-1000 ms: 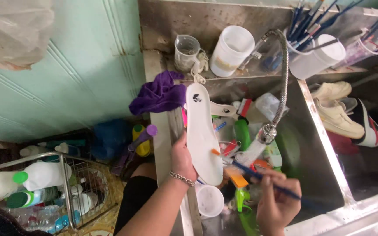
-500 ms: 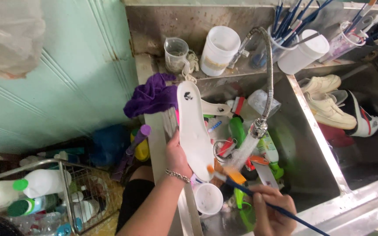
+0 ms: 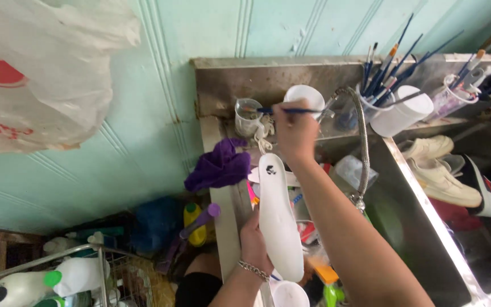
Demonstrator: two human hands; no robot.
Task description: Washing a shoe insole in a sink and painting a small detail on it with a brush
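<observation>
Up along the back edge of the steel sink (image 3: 427,187) stand cups of brushes, and a purple cloth (image 3: 218,166) is draped over the sink's left rim. Over that rim the white shoe sole (image 3: 278,219) is held lengthwise, its long axis running from the person up toward the back wall, the toe end with a dark mark pointing away. The left hand (image 3: 255,243) grips its near half, fingers wrapped around the left edge. Beyond the far tip of the sole, the right hand (image 3: 294,129) pinches a thin blue paintbrush (image 3: 282,111) lying crosswise, its bristle end reaching left over the small clear cup (image 3: 247,118) at the back left corner. So the right hand is the nearer one to that cup.
</observation>
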